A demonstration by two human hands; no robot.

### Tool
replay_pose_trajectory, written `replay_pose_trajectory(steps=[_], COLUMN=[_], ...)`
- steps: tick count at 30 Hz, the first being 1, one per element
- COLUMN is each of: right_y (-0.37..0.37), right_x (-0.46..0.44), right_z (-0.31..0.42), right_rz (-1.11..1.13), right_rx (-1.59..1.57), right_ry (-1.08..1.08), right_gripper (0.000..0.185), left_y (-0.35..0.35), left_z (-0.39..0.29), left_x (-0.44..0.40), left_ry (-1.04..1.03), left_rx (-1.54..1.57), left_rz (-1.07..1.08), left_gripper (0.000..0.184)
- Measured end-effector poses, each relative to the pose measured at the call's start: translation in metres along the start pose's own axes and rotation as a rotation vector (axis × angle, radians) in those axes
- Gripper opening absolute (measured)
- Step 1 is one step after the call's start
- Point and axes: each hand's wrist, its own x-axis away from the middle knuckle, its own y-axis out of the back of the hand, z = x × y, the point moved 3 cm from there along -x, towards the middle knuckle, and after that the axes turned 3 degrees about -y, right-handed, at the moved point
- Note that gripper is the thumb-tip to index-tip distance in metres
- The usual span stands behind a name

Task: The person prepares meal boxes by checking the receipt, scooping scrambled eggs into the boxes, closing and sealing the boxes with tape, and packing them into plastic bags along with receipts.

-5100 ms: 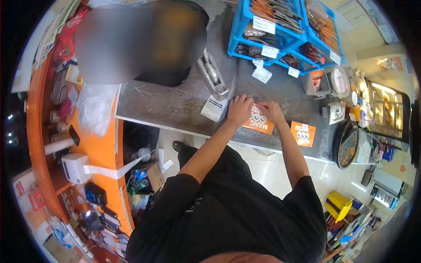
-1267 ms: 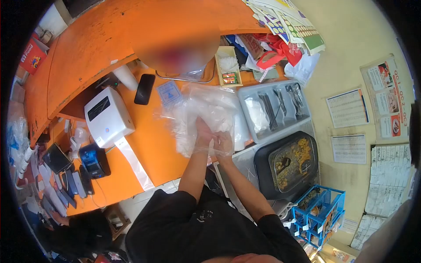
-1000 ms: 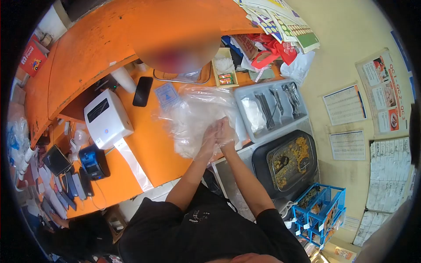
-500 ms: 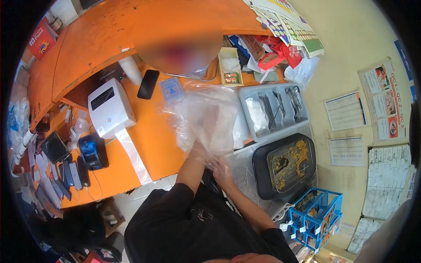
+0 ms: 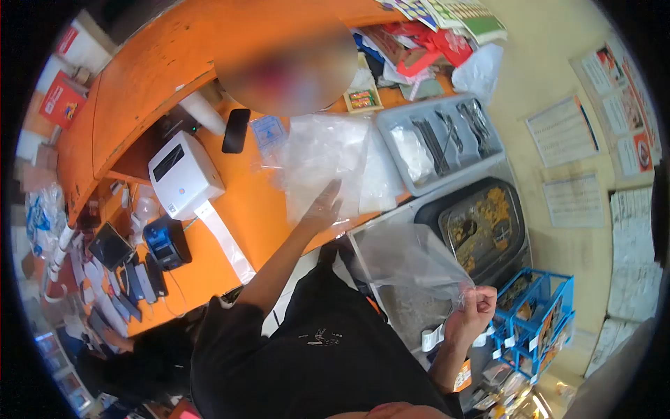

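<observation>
My left hand (image 5: 324,208) rests with fingers stretched out on the near edge of a stack of clear plastic bags (image 5: 317,153) on the orange counter. Pinched in my right hand (image 5: 473,315), off to the right, is one corner of a single clear plastic bag (image 5: 415,253). That bag hangs stretched out leftward, in front of the black tray. A small printed blue-and-white packet (image 5: 268,136) lies beside the stack, and a black phone (image 5: 236,130) is further left.
A grey cutlery tray (image 5: 427,183) stands behind the black tray (image 5: 453,202) of food. Blue wire baskets (image 5: 534,321) are at the right. On the left are a white label printer (image 5: 185,174) and a blue device (image 5: 166,241). Another person's hand (image 5: 117,341) shows at lower left.
My right hand has moved from beside my left hand out to the right, drawing one bag off the stack. My left hand now lies flatter on the bags. The view has shifted slightly.
</observation>
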Motion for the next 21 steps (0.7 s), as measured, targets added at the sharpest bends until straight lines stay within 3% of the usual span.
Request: replay_pose_trajectory(steps=[1,2,4,7,10,14,17,20,21], right_y=[0.006,0.010,0.027,0.016,-0.008,0.026,0.070,0.105,0.118], right_x=[0.006,0.012,0.027,0.050,0.081,0.101,0.113,0.130,0.138], right_z=[-0.002,-0.006,-0.024,-0.052,-0.056,-0.046,-0.029,-0.030,-0.032], right_rz=[0.004,0.006,0.007,0.085,0.259,0.268,0.195,0.210,0.185], right_rx=[-0.018,-0.042,-0.038,-0.141,-0.267,-0.306,-0.064,0.436,0.443], right_ry=[-0.029,-0.052,-0.113,-0.294,-0.442,-0.378,-0.064,0.011,0.000], right_gripper=[0.018,0.018,0.020,0.020,0.019,0.018,0.017,0.021,0.021], left_y=[0.031,0.073,0.106,0.113,0.072,0.034,-0.002,-0.028,-0.034], left_z=[-0.025,-0.070,-0.096,-0.161,-0.249,-0.299,-0.308,-0.332,-0.336], left_x=[0.034,0.058,0.109,0.135,0.129,0.140,0.163,0.183,0.191], left_ry=[0.011,0.315,0.504,0.553,0.224,0.099,0.110,0.098,0.103], left_rx=[0.015,0.148,0.355,0.769,0.859,0.698,0.714,0.722,0.660], left_rz=[0.168,0.422,0.539,0.669,0.534,0.506,0.427,0.372,0.374], left_gripper=[0.057,0.053,0.043,0.032,0.025,0.019,0.015,0.015,0.014])
